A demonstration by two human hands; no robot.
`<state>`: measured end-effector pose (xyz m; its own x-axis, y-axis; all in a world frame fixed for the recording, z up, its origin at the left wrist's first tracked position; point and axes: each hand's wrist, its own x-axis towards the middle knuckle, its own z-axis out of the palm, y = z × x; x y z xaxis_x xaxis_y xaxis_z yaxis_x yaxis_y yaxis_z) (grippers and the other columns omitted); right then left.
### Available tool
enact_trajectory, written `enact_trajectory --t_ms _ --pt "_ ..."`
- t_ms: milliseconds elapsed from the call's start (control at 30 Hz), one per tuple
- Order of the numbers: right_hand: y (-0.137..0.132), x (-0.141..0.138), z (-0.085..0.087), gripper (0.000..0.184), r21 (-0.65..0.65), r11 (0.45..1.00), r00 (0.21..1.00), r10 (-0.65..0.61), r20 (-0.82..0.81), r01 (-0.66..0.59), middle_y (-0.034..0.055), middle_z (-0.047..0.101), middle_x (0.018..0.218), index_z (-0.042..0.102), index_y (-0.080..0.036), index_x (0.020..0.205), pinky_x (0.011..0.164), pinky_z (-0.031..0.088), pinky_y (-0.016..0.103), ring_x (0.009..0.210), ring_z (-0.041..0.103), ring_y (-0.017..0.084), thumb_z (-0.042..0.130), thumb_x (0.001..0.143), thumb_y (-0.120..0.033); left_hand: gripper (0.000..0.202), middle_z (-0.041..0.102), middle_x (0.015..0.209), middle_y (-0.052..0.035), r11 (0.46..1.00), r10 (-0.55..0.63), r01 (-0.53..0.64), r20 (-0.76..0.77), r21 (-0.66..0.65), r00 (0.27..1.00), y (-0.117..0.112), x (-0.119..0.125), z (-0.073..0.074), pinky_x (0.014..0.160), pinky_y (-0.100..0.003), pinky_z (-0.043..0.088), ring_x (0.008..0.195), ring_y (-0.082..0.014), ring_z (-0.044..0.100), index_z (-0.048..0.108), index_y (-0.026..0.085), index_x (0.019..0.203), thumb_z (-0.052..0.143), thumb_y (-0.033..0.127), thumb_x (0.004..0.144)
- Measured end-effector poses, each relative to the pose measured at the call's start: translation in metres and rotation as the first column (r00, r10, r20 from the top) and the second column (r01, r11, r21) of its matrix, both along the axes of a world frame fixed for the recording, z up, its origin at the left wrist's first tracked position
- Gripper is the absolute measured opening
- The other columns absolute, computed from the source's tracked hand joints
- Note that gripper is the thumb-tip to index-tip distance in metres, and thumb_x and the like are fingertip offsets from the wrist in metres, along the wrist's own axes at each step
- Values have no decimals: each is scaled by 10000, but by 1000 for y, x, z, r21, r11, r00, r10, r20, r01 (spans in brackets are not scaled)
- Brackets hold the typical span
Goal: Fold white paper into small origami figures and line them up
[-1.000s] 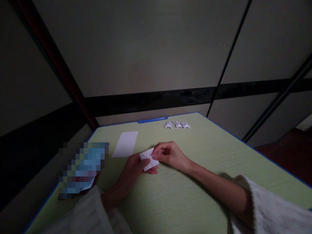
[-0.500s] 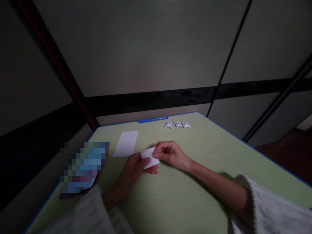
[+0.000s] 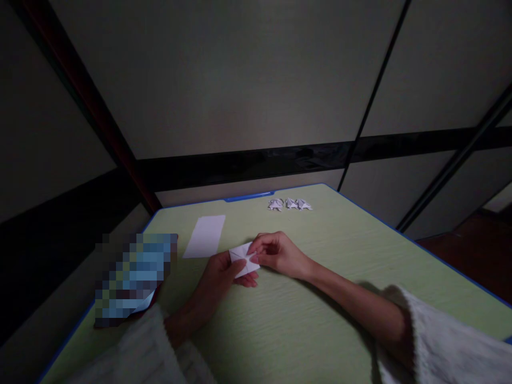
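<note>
A small piece of folded white paper [image 3: 241, 253] with crease lines is held above the middle of the table. My left hand [image 3: 224, 272] grips its left and lower side, thumb on top and fingers underneath. At its upper right edge my right hand [image 3: 279, 253] pinches the paper between thumb and fingers. The underside of the paper is hidden. Behind my hands, three small folded paper figures [image 3: 292, 204] sit in a row near the table's far edge.
A flat white paper sheet [image 3: 205, 236] lies left of my hands on the green, blue-edged table [image 3: 320, 325]. Farther left is a pixelated flat object [image 3: 136, 282]. A blue strip [image 3: 250, 197] runs along the far edge, close to the wardrobe-like panels [image 3: 240, 80].
My right fingers have shifted slightly on the paper's upper right edge, and its crease lines show more. The view has moved very slightly; both hands keep hold.
</note>
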<state>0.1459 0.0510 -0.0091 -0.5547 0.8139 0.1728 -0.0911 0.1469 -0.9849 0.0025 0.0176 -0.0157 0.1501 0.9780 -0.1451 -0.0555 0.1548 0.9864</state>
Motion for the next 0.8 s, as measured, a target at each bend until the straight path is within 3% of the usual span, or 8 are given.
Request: enact_trajectory --t_ms 467,800 --pt "4 8 2 111 261 960 995 90 53 -101 -2 442 650 552 -106 603 503 332 190 554 437 63 560 680 -186 163 630 502 -24 1000 -30 30 45 -1 999 -5 1 5 454 -223 433 432 -127 572 574 103 608 539 261 616" --pt "1 8 1 210 274 952 991 134 25 -136 19 445 707 577 -107 544 548 351 206 586 449 68 533 714 -223 183 616 455 -26 999 -43 44 88 -15 995 -3 1 6 426 -232 439 386 -130 556 570 100 564 558 279 601"
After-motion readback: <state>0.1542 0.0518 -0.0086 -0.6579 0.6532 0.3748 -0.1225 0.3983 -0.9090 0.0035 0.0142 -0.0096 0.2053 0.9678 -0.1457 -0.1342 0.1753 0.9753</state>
